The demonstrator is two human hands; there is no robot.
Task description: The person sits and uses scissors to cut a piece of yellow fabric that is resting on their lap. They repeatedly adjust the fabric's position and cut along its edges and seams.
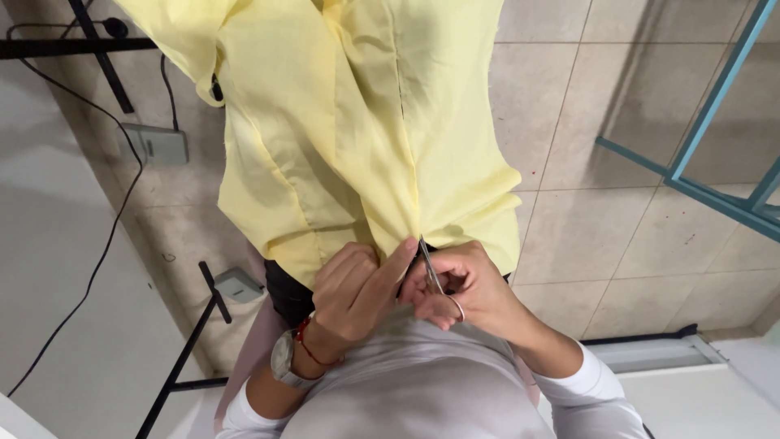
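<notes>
- While it hangs from the top of the view down to the person's lap, the pale yellow garment [349, 138] fills the centre, its lower edge ending at the hands near 6 o'clock.
- The left hand [353, 289] sits at about 6 o'clock, just under the cloth; most fingers are curled into a loose fist, and the forefinger is stretched out toward 1 o'clock, its tip pressing the fabric's hem beside the seam.
- The right hand [467, 289] lies just to the 3 o'clock side of the left, touching it, with fingers bent and pinched around small thread snips [431, 272].
- The metal blades of the snips point toward 12 o'clock and meet the hem at the seam, right beside the left forefinger tip.
- A wristwatch [284, 358] and a red cord bracelet [309, 345] circle the left wrist, toward 7 o'clock.
- On the tiled floor [617, 130], a grey power adapter [158, 145] with a black cable lies at 10 o'clock, and a blue-green metal frame [715, 106] stands at 2 o'clock.
</notes>
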